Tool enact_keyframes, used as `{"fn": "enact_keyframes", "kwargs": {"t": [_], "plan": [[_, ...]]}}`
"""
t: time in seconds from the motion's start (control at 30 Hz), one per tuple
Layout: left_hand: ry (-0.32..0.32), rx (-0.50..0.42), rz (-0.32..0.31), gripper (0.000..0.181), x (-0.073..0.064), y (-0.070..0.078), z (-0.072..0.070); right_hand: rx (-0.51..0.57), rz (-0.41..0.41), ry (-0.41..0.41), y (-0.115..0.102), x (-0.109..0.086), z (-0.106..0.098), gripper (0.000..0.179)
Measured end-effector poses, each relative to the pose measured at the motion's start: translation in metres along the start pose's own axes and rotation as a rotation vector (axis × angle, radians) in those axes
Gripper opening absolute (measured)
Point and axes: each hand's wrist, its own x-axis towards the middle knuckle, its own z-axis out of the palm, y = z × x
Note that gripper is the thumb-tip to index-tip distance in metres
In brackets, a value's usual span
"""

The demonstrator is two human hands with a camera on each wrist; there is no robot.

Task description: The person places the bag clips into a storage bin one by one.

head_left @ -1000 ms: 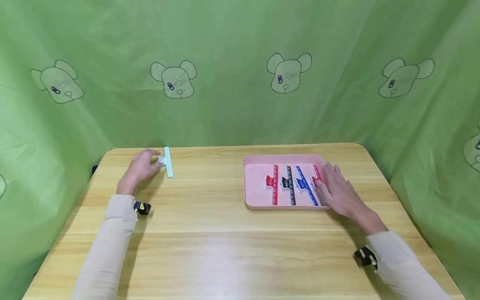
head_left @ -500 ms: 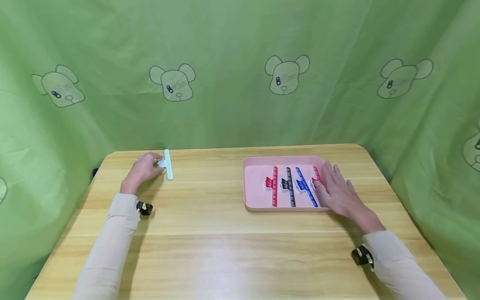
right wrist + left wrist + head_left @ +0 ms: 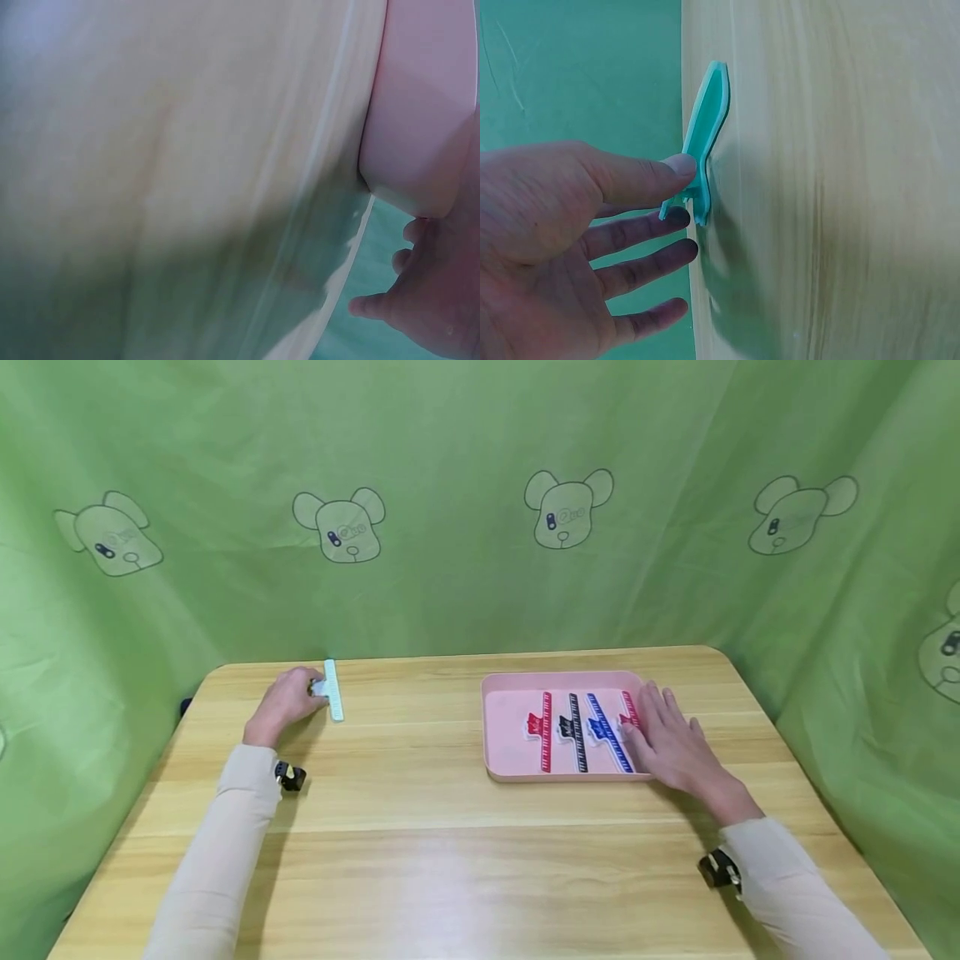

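Observation:
My left hand point(image 3: 287, 702) pinches a turquoise plastic clip point(image 3: 333, 693) by its grip tabs near the table's back left edge. In the left wrist view, thumb and index finger squeeze the clip point(image 3: 707, 120), while the other fingers spread loosely below. Over the right rim of a pink tray point(image 3: 502, 752) lies my right hand point(image 3: 678, 747), fingers extended and thumb reaching inside. Several piano-key clips sit in the tray: a red clip point(image 3: 546, 747), a black clip point(image 3: 577, 739), a blue clip point(image 3: 611, 739) and another red clip point(image 3: 628, 702), partly hidden by the thumb.
The wooden table point(image 3: 420, 860) has rounded back corners. Behind it and along both sides hangs a green curtain point(image 3: 450, 593) printed with bear heads. A small black device point(image 3: 290, 775) is strapped at the left wrist, another black device point(image 3: 718, 868) at the right.
The fingers of my left hand have closed in on the turquoise clip's tabs and now pinch them. My right hand keeps its place on the tray. The head view has shifted slightly.

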Motion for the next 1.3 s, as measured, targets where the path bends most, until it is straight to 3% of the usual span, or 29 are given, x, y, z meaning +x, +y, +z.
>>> {"fn": "enact_keyframes", "kwargs": {"t": [0.6,1.3], "plan": [[-0.024,0.060,-0.042,0.046,0.004,0.002,0.002,-0.005,0.000,0.011,0.000,0.001,0.005,0.075],[0.008,0.050,0.007,0.042,0.001,0.011,-0.004,-0.009,0.008,0.017,0.002,0.001,0.005,0.075]]}}
